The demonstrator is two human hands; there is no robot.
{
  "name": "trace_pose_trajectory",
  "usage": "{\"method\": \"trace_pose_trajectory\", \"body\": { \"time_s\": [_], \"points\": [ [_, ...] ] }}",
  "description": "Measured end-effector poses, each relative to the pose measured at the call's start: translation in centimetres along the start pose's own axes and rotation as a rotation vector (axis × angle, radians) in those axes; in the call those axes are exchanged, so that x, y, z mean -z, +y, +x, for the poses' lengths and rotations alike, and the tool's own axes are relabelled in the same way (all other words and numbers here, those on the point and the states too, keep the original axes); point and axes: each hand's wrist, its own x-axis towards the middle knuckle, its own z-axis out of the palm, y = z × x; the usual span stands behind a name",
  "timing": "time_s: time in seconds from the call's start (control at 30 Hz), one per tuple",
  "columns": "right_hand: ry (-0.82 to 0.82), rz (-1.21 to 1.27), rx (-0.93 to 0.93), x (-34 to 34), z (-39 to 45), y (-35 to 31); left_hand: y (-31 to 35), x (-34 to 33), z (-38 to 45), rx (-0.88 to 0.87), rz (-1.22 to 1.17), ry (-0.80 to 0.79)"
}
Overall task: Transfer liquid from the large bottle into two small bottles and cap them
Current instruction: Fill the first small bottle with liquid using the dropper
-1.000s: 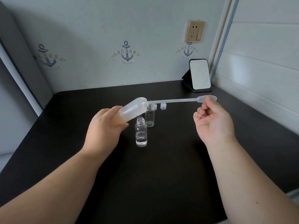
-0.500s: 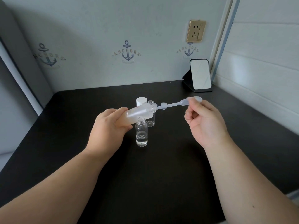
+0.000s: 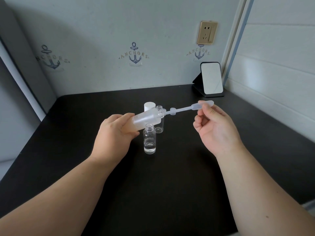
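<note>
Pale wallpaper printed with anchors is backing a black table (image 3: 170, 193), where a small mirror (image 3: 212, 80) is leaning on its stand in the far right corner, below a gold wall socket (image 3: 207, 32). Over the middle of the table, the left hand (image 3: 113, 136) is gripping the large bottle (image 3: 148, 119), tilting its open mouth to the right. The right hand (image 3: 215, 128) is pinching the bulb of a dropper (image 3: 189, 109), whose thin stem is reaching into that mouth. Directly below the tilted bottle, a small bottle (image 3: 149, 138) is standing open with a little clear liquid in it. Behind it, partly hidden, a second small bottle (image 3: 159, 120) is standing beside a white cap (image 3: 149, 106). Two small clear caps (image 3: 173, 111) are lying behind the dropper stem.
</note>
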Motion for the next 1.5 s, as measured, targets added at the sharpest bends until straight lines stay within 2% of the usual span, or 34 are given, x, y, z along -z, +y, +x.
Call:
{"method": "trace_pose_trajectory", "body": {
  "time_s": [0.53, 0.8, 1.07, 1.5],
  "points": [
    [0.268, 0.287, 0.02, 0.53, 0.46, -0.61, 0.07, 0.32, 0.18, 0.09, -0.058, 0.037],
    [0.326, 0.364, 0.051, 0.39, 0.41, -0.93, 0.18, 0.56, 0.13, 0.13, -0.132, 0.039],
    [0.307, 0.354, 0.041, 0.5, 0.61, -0.71, 0.24, 0.22, 0.27, 0.179, -0.215, -0.007],
    [0.223, 0.276, 0.044, 0.55, 0.54, -0.56, -0.52, -0.16, 0.59, 0.274, -0.251, 0.033]
  ]
}}
